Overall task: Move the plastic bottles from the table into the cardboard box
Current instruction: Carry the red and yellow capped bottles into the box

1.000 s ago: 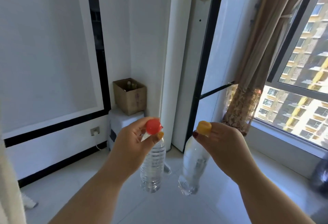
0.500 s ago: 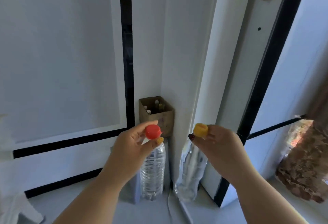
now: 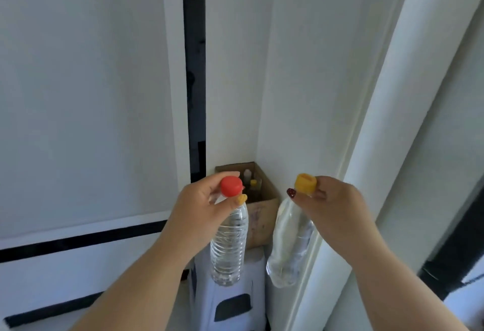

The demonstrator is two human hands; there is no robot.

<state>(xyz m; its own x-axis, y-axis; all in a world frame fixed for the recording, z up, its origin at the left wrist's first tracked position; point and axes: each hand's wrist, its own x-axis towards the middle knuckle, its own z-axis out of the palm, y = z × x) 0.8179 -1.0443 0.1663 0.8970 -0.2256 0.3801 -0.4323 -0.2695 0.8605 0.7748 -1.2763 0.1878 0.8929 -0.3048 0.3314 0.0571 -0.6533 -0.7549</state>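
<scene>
My left hand (image 3: 195,212) grips a clear ribbed plastic bottle with a red cap (image 3: 229,241) by its neck, and the bottle hangs upright. A clear bottle with a yellow cap (image 3: 288,246) hangs the same way from my right hand (image 3: 332,210). Both bottles are held just in front of an open brown cardboard box (image 3: 264,194) in the wall corner. The box holds several bottles, whose tops show inside it. Its lower part is hidden behind the two held bottles.
The box stands on a white plastic stool (image 3: 235,302) with a dark handle slot. White walls with black trim close in the corner on the left and behind. A white door frame (image 3: 366,173) runs up the right side.
The view has moved in on the corner, so the box and stool look larger and nearer. The window and curtain have left the frame. Both hands keep their grip on the bottles.
</scene>
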